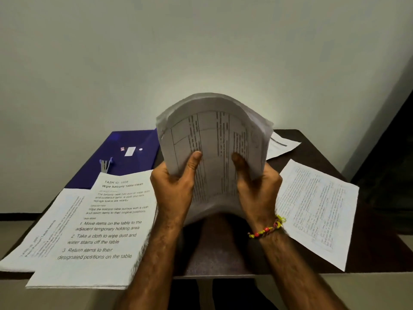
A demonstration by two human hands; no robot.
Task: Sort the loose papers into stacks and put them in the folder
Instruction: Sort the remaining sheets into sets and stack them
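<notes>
While held upright: sheaf point(214, 139)
Left hand point(176, 186): grips sheaf, thumb in front
Right hand point(257, 186): likewise
Folder point(125, 157): table's point(324, 157) far-left corner

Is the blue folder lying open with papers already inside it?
No. The blue folder lies closed on the table, while both hands grip a bundle of papers upright above it.

Two hands are being counted, the left hand point(176, 186) and the right hand point(257, 189), both gripping one thick curled bundle of white printed sheets point(214, 139) between thumbs and fingers. One dark blue plastic folder point(125, 153) is being seen beyond the left fingers. Two paper stacks, the large-print stack point(98, 231) and the small-print stack point(49, 227), are lying left of them; two single printed sheets, the near sheet point(317, 213) and the far sheet point(281, 145), are lying right of the right fingers. One beaded wrist thread point(268, 229) is being worn.
</notes>
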